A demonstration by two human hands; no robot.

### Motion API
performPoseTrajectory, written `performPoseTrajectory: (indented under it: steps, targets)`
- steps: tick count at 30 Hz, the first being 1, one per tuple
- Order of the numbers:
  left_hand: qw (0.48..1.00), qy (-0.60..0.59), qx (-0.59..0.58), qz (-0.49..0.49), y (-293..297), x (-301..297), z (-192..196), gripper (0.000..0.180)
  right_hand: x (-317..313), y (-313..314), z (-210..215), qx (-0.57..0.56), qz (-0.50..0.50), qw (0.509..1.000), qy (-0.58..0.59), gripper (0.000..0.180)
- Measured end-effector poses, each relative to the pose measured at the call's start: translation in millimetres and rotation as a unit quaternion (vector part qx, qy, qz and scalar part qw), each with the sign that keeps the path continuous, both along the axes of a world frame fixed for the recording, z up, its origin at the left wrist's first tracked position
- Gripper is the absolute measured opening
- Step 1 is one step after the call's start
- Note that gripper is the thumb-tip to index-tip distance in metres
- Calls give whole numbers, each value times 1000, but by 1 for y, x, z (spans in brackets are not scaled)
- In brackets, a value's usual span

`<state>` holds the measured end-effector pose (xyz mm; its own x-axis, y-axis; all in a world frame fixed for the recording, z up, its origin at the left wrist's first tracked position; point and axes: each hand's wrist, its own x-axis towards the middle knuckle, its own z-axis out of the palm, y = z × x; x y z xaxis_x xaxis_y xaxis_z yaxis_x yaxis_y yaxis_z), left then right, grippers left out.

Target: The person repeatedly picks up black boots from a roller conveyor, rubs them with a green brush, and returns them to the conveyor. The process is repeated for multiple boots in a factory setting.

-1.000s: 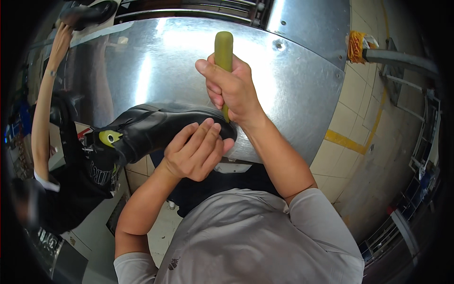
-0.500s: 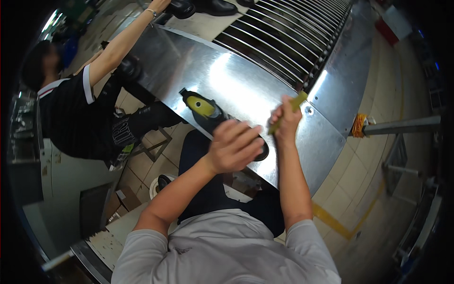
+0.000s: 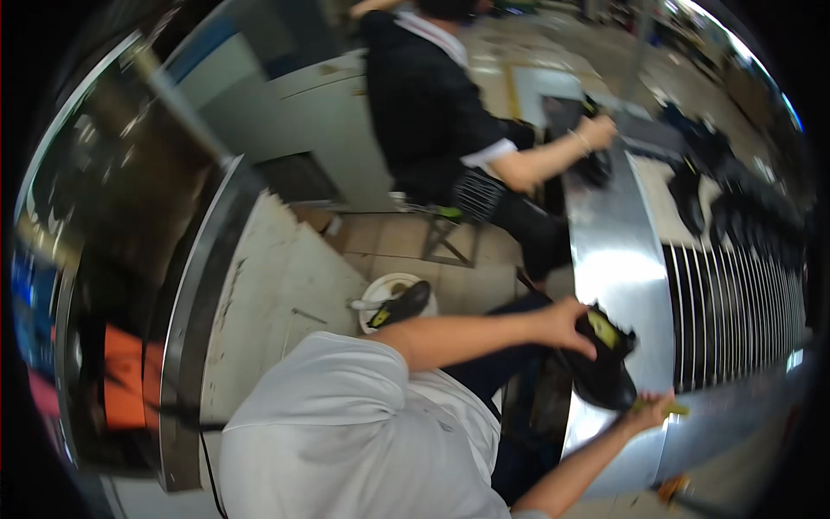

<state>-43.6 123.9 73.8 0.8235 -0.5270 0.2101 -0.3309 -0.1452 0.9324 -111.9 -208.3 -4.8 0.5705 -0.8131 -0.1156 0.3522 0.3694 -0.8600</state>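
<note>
My left hand [image 3: 564, 329] grips a black shoe [image 3: 603, 372] by its side near the opening, with the thumb in front and the other fingers partly hidden. A yellow-green lining shows inside the shoe. The shoe is over the near edge of the shiny metal table [image 3: 618, 259], and I cannot tell whether it touches it. My right hand [image 3: 644, 413] is closed around a slim yellow-green stick-like tool [image 3: 677, 409], close to the toe of the shoe. Motion blur hides the tool's exact kind.
A co-worker in a black shirt [image 3: 424, 95] sits farther along the table, one hand at a dark shoe [image 3: 595, 164]. Metal bars [image 3: 726, 320] run beside the table, with several black shoes beyond. A white bucket [image 3: 376, 298] with another black shoe [image 3: 402, 304] stands left of my legs.
My view has swung to the left. My left hand, earlier spread over the shoe on the table, now grips its side. The right hand still holds the yellow-green tool.
</note>
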Motion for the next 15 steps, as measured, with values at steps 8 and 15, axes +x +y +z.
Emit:
performPoseTrajectory:
  steps: [8,15]
  targets:
    - [927,-237,30,288,162,-96,160,56,-15,18,28,-101,31,993,53,29]
    - [504,-337,207,767,337,-258,352,47,-15,10,14,-74,22,996,48,27]
